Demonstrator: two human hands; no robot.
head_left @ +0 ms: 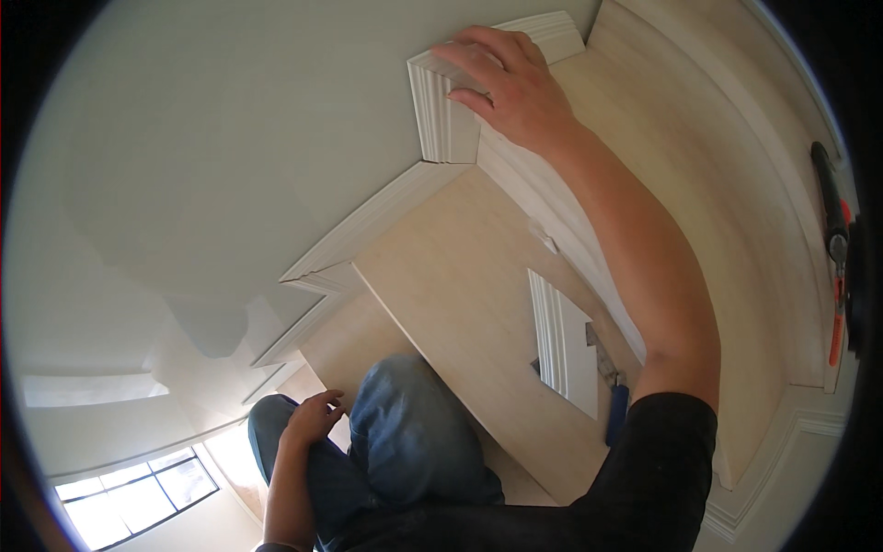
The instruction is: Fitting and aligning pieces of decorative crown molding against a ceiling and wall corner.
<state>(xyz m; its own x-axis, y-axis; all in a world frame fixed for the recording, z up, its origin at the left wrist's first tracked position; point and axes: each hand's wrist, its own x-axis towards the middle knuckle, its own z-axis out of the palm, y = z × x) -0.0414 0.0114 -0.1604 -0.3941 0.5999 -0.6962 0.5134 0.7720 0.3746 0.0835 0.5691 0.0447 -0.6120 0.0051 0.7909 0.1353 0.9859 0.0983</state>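
My right hand [520, 87] reaches up to the wall, its fingers bent over the top corner of a short upright piece of white moulding [440, 110]. The thumb lies apart, against the moulding's ridged face. A second length of white moulding [552, 35] runs behind the fingers along the upper stair. Part of the joint between the two is hidden by my hand. My left hand [315, 419] rests by my left knee, fingers loosely curved and apart, with nothing visible in it.
On the wooden tread [441, 276] lie a loose white moulding offcut [563, 340], a blue-handled tool [617, 414] partly beneath it and a small white object [544, 237]. A black and orange tool [835, 248] is at far right. Fitted moulding [359, 225] steps down the pale wall.
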